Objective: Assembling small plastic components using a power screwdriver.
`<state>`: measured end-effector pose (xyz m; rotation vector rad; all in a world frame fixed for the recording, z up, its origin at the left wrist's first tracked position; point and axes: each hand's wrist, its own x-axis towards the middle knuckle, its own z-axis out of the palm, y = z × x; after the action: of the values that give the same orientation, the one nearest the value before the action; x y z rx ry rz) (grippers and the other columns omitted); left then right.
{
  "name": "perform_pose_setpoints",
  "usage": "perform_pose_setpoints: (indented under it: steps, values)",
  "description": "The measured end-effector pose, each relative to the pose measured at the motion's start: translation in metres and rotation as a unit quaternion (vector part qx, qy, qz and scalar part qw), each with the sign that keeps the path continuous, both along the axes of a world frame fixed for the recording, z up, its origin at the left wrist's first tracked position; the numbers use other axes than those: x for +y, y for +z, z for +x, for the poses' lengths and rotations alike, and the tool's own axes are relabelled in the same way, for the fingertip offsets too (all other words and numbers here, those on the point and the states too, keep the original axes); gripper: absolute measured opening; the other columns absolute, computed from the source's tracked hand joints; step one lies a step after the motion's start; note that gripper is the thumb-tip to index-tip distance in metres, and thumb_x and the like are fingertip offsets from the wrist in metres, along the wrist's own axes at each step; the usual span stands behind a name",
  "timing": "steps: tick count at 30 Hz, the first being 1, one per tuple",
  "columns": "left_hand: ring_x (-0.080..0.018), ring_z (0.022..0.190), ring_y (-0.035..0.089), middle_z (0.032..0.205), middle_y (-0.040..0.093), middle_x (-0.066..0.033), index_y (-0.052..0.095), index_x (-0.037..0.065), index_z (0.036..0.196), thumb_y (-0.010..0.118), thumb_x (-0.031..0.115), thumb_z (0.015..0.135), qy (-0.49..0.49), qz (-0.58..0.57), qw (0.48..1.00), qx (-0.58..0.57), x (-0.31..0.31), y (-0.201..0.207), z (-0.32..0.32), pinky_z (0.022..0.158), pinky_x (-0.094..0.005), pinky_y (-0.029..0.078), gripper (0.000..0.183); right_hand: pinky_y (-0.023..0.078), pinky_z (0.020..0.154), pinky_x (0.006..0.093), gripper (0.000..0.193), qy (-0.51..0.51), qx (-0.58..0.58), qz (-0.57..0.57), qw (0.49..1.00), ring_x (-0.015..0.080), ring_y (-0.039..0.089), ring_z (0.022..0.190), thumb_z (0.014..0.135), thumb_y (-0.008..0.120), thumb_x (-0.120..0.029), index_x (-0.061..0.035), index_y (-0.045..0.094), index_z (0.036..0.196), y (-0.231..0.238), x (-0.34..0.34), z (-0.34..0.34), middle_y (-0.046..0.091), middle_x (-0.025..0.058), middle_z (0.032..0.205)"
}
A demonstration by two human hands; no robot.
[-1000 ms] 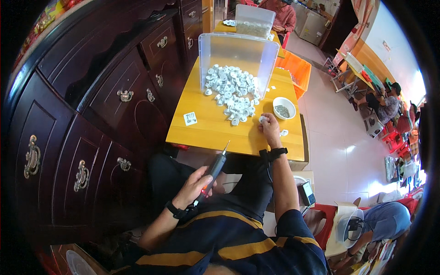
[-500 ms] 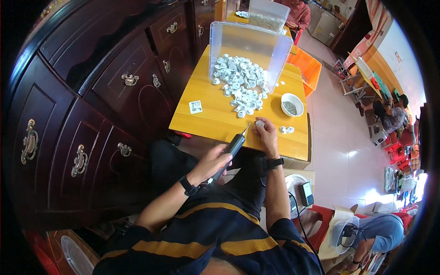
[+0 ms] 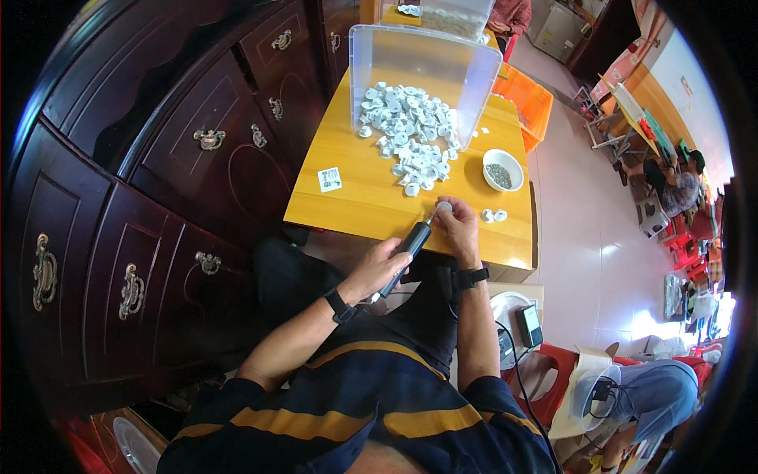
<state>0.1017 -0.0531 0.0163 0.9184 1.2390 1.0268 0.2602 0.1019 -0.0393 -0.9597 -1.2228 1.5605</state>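
Note:
My left hand [image 3: 377,267] is closed round a black electric screwdriver [image 3: 407,254], its thin bit slanting up to the right. Pinched in the fingertips of my right hand [image 3: 459,231] is a small white round plastic part [image 3: 444,207], held just over the table's near edge. The bit's tip meets the part or lies right against it; the exact contact is too small to tell. Beyond my hands a heap of similar white plastic parts [image 3: 407,118] spreads out of a clear plastic bin [image 3: 482,99] lying on its side. A white bowl [image 3: 517,170] of small metal screws [image 3: 499,175] stands right of the heap.
Two white parts [image 3: 494,215] lie apart on the wooden table [image 3: 363,207], near the bowl. A printed white square label [image 3: 329,179] is at left. Dark drawer cabinets [image 3: 189,182] flank me; an orange crate [image 3: 525,107] stands behind the table. Other people sit at right.
The screwdriver in my left hand has moved up and right, bringing its bit to the white part. My right hand has tilted the part a little. The view has shifted slightly.

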Motion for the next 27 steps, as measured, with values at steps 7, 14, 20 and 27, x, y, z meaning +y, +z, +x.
perform_pose_setpoints:
  steps: [7,14,20,27]
  values:
    - [-0.0082,0.058,0.058,0.079,0.059,-0.0032,0.055,0.002,0.109,0.055,0.022,0.095,-0.015,-0.002,1.000,0.007,0.0015,-0.0031,-0.0035,0.052,-0.0223,0.049,0.025,0.049,0.068,0.0198,0.018,0.005,-0.014,-0.007,1.000,0.0067,0.058,0.072,0.092,0.061,-0.006,0.0008,0.064,0.109,-0.0005,-0.0006,-0.0009,0.063,-0.0005,0.085]
    - [-0.0070,0.058,0.059,0.081,0.060,-0.0026,0.054,0.003,0.113,0.054,0.024,0.096,-0.019,-0.009,1.000,0.007,0.0024,-0.0062,-0.0035,0.051,-0.0202,0.048,0.027,0.050,0.069,0.0204,0.020,-0.007,-0.008,-0.005,1.000,0.0074,0.059,0.074,0.091,0.061,-0.005,0.0009,0.064,0.110,0.0006,-0.0022,-0.0020,0.064,0.0000,0.089]
    - [-0.0083,0.056,0.057,0.077,0.059,-0.0028,0.055,0.002,0.101,0.055,0.023,0.095,-0.006,-0.006,1.000,-0.010,0.0026,-0.0052,-0.0021,0.050,-0.0227,0.048,0.022,0.049,0.069,0.0204,0.022,-0.002,-0.020,0.002,1.000,0.0074,0.059,0.074,0.089,0.062,-0.003,0.0011,0.064,0.110,-0.0016,-0.0007,0.0002,0.064,0.0001,0.089]
    - [-0.0079,0.056,0.057,0.077,0.059,-0.0033,0.055,0.001,0.104,0.055,0.023,0.095,-0.010,-0.010,1.000,-0.015,0.0014,-0.0041,-0.0026,0.050,-0.0221,0.048,0.024,0.048,0.068,0.0202,0.023,-0.007,-0.039,0.020,0.999,0.0072,0.058,0.073,0.088,0.062,-0.002,0.0005,0.065,0.111,-0.0035,-0.0006,-0.0015,0.065,-0.0006,0.088]
